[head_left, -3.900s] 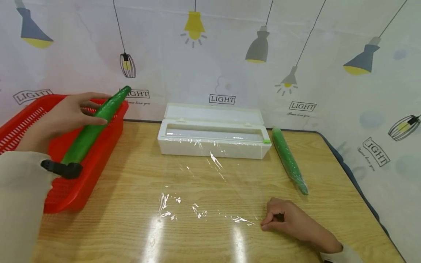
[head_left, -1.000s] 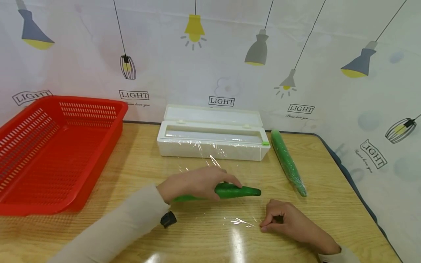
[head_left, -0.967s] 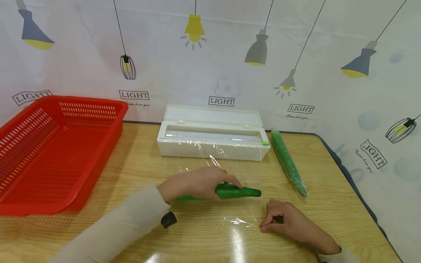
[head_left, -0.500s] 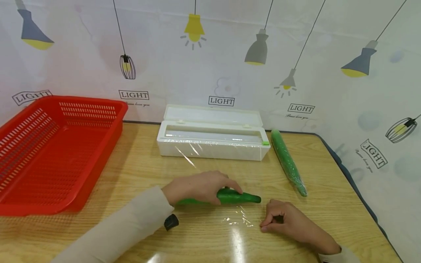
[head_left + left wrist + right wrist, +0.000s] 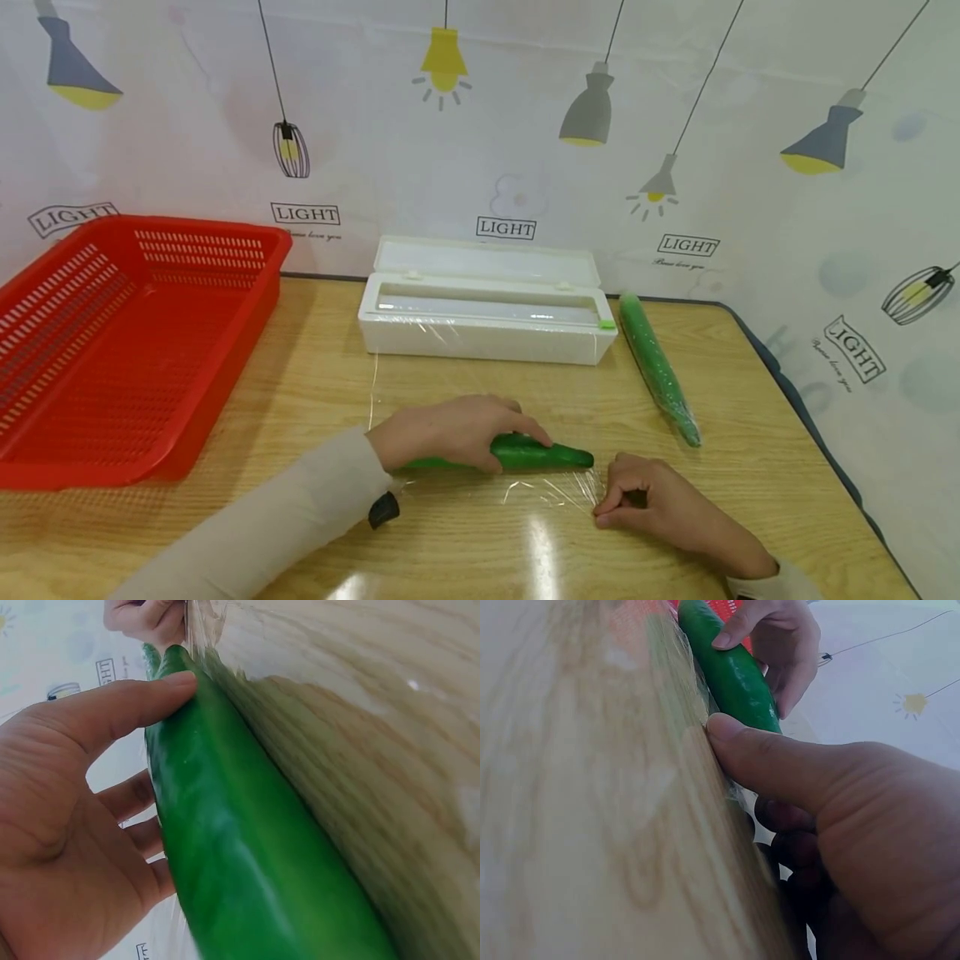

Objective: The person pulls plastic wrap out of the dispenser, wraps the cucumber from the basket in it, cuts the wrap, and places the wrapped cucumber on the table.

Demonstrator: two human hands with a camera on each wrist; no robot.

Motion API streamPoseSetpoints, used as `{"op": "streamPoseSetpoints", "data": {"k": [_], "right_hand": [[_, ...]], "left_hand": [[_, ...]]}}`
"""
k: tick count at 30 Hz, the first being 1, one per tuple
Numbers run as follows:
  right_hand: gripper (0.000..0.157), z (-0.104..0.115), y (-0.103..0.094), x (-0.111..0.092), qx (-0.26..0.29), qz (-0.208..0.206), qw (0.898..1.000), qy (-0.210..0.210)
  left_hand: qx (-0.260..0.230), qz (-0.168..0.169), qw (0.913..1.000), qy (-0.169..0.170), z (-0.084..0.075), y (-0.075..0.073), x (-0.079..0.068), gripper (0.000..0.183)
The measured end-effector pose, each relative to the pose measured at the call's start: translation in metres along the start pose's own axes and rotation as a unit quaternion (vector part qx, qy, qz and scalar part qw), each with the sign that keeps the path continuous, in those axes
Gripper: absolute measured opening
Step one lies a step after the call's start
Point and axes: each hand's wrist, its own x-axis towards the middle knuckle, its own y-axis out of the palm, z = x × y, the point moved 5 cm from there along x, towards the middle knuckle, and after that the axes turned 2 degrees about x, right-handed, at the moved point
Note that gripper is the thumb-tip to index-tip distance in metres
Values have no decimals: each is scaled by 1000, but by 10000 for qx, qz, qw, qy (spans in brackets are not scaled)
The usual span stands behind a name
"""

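A green cucumber (image 5: 528, 452) lies crosswise on a sheet of clear cling film (image 5: 480, 379) at the middle of the table. My left hand (image 5: 461, 429) grips it from above, thumb on the near side and fingers on the far side, as the left wrist view also shows. Just right of the cucumber's tip, my right hand (image 5: 660, 504) pinches the near corner of the film between thumb and fingers against the table. The film runs back to a white dispenser box (image 5: 487, 337) with its lid raised and a roll inside.
On the left stands a red plastic basket (image 5: 217, 400) with slotted walls. Right of the dispenser lies another cucumber (image 5: 660, 371), wrapped in film. A printed cloth (image 5: 420, 167) with lamp drawings hangs behind the wooden table (image 5: 315, 333).
My left hand has brought the cucumber from over the red basket onto the film, then shifted it slightly nearer. Creases in the film have changed. My right hand stays at the film's corner.
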Motion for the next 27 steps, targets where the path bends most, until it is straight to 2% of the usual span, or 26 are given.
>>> {"op": "streamPoseSetpoints", "data": {"k": [3,8,13,16,20,24,26,27], "right_hand": [[11,0,0,1,-56,10,10000,41],[14,2,2,1,-68,56,9998,-192],[15,3,1,1,-122,58,9995,-285],[15,3,0,0,-135,56,9995,-283],[15,2,0,-1,-138,71,9996,-224],[17,2,1,-1,-94,107,9994,-317],[18,2,1,-2,-56,134,9992,-361],[19,2,0,-2,-61,144,9993,-350]], "left_hand": [[25,-74,10000,19,3,1,-4,62],[136,-268,9995,19,9,0,-17,61],[-1,-621,9981,-48,15,-6,-41,57],[-61,-924,9955,-223,22,-10,-57,55],[-85,-1524,9875,-383,33,-14,-81,50],[-220,-2260,9722,-566,40,-18,-109,34],[-430,-2478,9658,-627,43,-18,-122,23],[-621,-2478,9646,-659,45,-16,-127,20]]}}
